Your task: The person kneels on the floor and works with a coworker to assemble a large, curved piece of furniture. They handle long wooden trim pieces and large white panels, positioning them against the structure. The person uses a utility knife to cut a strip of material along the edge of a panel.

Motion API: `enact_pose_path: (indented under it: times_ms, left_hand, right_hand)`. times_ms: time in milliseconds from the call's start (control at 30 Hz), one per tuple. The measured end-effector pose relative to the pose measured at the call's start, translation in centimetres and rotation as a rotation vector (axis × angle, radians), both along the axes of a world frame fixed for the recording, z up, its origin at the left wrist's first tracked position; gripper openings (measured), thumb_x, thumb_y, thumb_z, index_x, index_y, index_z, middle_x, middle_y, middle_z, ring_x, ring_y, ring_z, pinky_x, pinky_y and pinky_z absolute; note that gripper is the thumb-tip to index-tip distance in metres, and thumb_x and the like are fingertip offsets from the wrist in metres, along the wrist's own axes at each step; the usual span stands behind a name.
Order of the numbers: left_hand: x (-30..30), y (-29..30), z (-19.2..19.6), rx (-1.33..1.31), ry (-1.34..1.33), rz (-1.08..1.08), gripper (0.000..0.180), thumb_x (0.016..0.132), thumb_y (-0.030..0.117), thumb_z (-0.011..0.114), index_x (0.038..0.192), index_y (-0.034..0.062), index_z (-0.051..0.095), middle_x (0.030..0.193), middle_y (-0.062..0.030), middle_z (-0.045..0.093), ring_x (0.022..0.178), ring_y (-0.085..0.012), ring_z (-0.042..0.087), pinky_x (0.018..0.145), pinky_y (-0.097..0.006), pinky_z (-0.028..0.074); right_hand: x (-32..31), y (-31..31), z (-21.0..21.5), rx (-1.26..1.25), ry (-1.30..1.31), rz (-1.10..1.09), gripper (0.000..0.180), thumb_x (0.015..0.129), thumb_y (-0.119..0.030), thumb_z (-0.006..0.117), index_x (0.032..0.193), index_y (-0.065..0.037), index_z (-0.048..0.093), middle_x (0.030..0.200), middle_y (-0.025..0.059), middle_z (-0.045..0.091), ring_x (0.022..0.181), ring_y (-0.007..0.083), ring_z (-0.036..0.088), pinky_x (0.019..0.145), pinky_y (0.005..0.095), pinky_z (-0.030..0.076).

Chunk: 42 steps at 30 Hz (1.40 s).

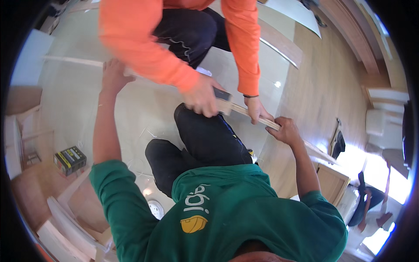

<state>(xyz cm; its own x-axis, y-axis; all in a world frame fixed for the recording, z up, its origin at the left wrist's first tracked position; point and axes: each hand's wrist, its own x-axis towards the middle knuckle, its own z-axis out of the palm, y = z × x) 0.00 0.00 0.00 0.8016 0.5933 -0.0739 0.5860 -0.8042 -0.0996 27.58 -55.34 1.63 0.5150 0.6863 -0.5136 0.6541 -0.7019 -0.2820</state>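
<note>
Across the pale glossy floor (78, 96) runs a long thin wooden strip (255, 115), and everything sits about that strip; the person's right hand (286, 130) is closed around it, fingers wrapped over its upper edge near the middle of its visible length; the left hand (114, 75) lies far off along the same line, palm down with fingers spread, resting where the strip's paler stretch (70, 61) passes, though whether it presses the strip or the floor beside it I cannot tell; it grips nothing. A co-worker in an orange sleeve (144, 48) crouches on the far side of the strip; one of that person's hands (201, 97) is clenched around a dark-ended block (222, 99) set against the strip, the other hand (256, 109) pinches the strip just beside the person's right hand. Below the strip are the person's dark trousers (205, 139) and green hooded top (244, 209). Well away from the strip, toward the person's left, sits a small black and yellow box (70, 160) beside stacked wooden boards (74, 218).
</note>
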Motion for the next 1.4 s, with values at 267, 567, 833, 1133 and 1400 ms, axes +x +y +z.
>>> enact_pose_path:
  times_ms: [267, 567, 833, 1133, 1400]
  left_hand:
    - [2.9, -1.5, -7.5, -0.094, -0.339, -0.26, 0.076, 0.062, 0.026, 0.09, 0.13, 0.0071, 0.06, 0.129, -0.0143, 0.062, 0.129, -0.0359, 0.049, 0.113, -0.05, 0.034]
    - [0.6, 1.1, -8.0, -0.076, -0.296, -0.179, 0.062, 0.063, 0.022, 0.09, 0.118, 0.0067, 0.066, 0.124, -0.0117, 0.064, 0.123, -0.0348, 0.053, 0.11, -0.05, 0.035]
    - [0.1, -1.1, -4.7, -0.122, -0.288, -0.138, 0.055, 0.06, 0.02, 0.09, 0.108, 0.0052, 0.067, 0.115, -0.0085, 0.065, 0.116, -0.0335, 0.053, 0.104, -0.045, 0.04]
    - [-0.9, 3.8, -4.4, 0.049, -0.444, -0.295, 0.056, 0.06, 0.023, 0.091, 0.106, 0.0023, 0.066, 0.107, -0.0118, 0.064, 0.109, -0.0352, 0.055, 0.1, -0.049, 0.04]
    - [-0.1, 3.0, -3.4, -0.013, -0.337, -0.194, 0.051, 0.061, 0.021, 0.091, 0.099, 0.0051, 0.062, 0.1, -0.0113, 0.061, 0.104, -0.0358, 0.054, 0.094, -0.048, 0.042]
  right_hand:
    - [-0.3, -4.4, -0.2, 0.403, -0.402, -0.022, 0.04, 0.076, -0.028, 0.082, 0.106, -0.006, 0.07, 0.104, 0.0152, 0.068, 0.099, 0.0343, 0.065, 0.093, 0.0471, 0.05]
    - [-14.2, -7.0, 0.0, 0.62, -0.013, -0.094, 0.02, 0.08, -0.013, 0.077, 0.095, -0.004, 0.069, 0.095, 0.012, 0.07, 0.086, 0.0301, 0.069, 0.078, 0.0391, 0.057]
    - [-16.7, 0.2, 0.1, 0.796, -0.102, 0.119, 0.024, 0.08, -0.024, 0.079, 0.081, -0.007, 0.062, 0.074, 0.0088, 0.055, 0.064, 0.0286, 0.059, 0.056, 0.0419, 0.049]
    - [-18.3, 6.1, -3.7, 0.871, -0.015, 0.186, 0.025, 0.08, -0.027, 0.079, 0.081, -0.01, 0.06, 0.074, 0.0061, 0.057, 0.065, 0.0265, 0.062, 0.057, 0.0394, 0.051]
    - [-18.5, 5.6, -4.3, 0.922, -0.011, 0.161, 0.023, 0.081, -0.026, 0.078, 0.081, -0.01, 0.061, 0.074, 0.0059, 0.058, 0.064, 0.0272, 0.061, 0.056, 0.0392, 0.051]
